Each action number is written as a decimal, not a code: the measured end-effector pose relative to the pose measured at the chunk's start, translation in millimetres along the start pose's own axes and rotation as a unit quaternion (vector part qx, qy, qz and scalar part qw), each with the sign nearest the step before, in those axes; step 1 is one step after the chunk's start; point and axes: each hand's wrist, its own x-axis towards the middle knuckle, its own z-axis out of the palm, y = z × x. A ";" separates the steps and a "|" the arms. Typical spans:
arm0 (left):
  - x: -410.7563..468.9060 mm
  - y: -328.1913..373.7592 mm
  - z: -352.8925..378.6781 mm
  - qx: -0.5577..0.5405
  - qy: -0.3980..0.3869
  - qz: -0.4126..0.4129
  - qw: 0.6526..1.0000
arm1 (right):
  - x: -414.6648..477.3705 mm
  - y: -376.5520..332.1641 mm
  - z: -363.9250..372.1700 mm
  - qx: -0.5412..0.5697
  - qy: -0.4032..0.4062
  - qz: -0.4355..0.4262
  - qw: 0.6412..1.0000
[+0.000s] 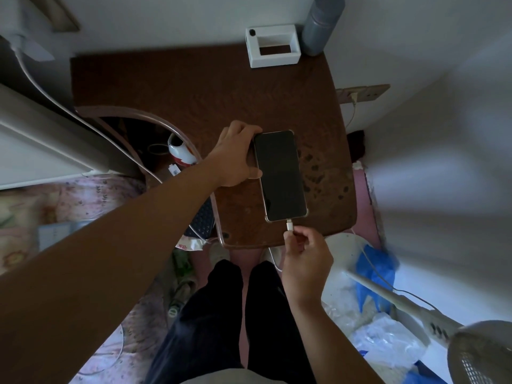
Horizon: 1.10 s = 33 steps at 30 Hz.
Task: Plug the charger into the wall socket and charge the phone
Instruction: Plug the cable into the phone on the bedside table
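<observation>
A phone with a dark screen lies flat on the brown table, near its right front part. My left hand grips the phone's left edge and top corner. Just below the phone's bottom edge, my right hand pinches the white cable plug, whose tip sits at the phone's port. The white cable runs off to the right over the floor. On the right wall, a charger sits in the wall socket, with a thin white cable hanging from it.
A white open box and a grey bottle stand at the table's back edge. A white standing fan leans in at the lower right, over blue and clear plastic bags. Clutter fills the shelf left of the table. My legs stand below the table's front edge.
</observation>
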 end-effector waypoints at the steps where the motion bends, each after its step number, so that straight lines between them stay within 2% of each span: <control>1: 0.0 -0.1 0.1 0.000 0.001 0.000 1.000 | -0.1 0.7 0.3 0.000 0.003 -0.005 1.000; 11: -0.9 2.4 -0.2 0.005 -0.001 -0.001 1.000 | 1.2 3.3 0.1 -0.037 -0.013 -0.076 0.996; 19: -1.2 3.1 0.0 0.008 0.000 -0.005 1.000 | 9.3 2.3 -3.0 -0.031 -0.045 -0.045 0.998; 26: -2.6 3.8 -0.3 0.006 0.002 -0.007 1.000 | 8.8 12.0 -7.4 -0.028 -0.025 -0.146 0.989; 33: -2.4 3.1 0.0 -0.007 0.002 -0.010 1.000 | 5.6 14.1 -1.1 0.003 -0.015 -0.115 0.993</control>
